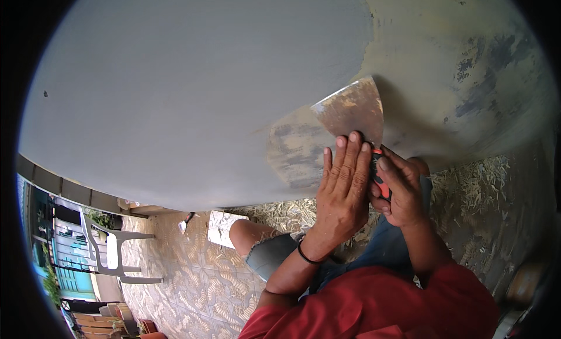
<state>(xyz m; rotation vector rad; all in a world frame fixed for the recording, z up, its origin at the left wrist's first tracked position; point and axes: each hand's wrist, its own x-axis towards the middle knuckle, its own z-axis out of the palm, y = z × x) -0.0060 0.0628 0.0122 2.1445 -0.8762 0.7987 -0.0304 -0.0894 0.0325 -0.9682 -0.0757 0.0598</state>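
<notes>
A wide putty knife (350,105) with a stained metal blade and red-and-black handle rests against the large grey surface (175,87), on a patchy beige-and-dark area. My right hand (397,187) is closed round the handle. My left hand (345,190) lies flat with its fingers stretched out, the tips on the lower part of the blade beside the handle. The blade's edge points up and to the left, near the border between smooth grey and yellowish patches.
My bent legs are below the surface, on a patterned tiled floor (175,286) with straw-like shavings (467,187). A white board (219,225) lies by my knee, a small scraper (186,222) farther left. A plastic chair (111,251) and wooden items (99,321) are at left.
</notes>
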